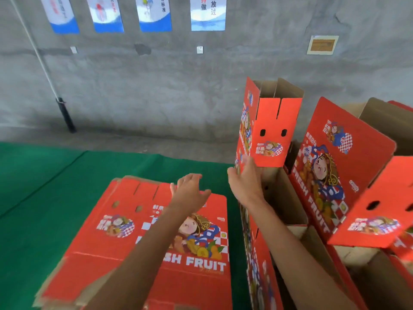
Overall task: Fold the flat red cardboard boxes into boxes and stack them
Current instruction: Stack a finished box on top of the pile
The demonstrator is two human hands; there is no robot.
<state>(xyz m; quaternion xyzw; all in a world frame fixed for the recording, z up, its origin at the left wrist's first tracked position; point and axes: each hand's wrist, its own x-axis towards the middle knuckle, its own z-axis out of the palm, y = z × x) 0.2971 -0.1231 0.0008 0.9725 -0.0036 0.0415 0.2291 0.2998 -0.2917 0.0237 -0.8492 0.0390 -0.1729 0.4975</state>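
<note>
Neither hand grips anything: left hand [191, 189] hangs with fingers spread and relaxed over the far end of the pile of flat boxes [143, 240]; right hand [242, 179] lies with straight fingers against the lower left corner of the folded box [267, 126], thumb side toward the printed face — whether the fingers hook round the edge I cannot tell. Nearest: flats lie printed side up, edges roughly squared, on the green mat [44, 198], directly in front of the person; likely kept there so the next sheet can be taken without a step. Left hand's position over them suggests it is ready for that next sheet, though this is a guess. Just right of the pile: a row of opened boxes [288, 198] standing with brown insides showing, packed close side to side. The folded box stands upright on top of this row, top flaps open and up, two handle holes facing the camera; the open palm at its base reads as steadying or nudging it square, since a tall, light carton perched on open rims could tip. Further right: a tilted box [339, 166] leans in the group, top edge canted away, so the stack is loose there. Beyond: bare concrete wall [156, 90], a strip of posters [207, 12] along its top, a dark post [66, 115] with a cord running up left.
</note>
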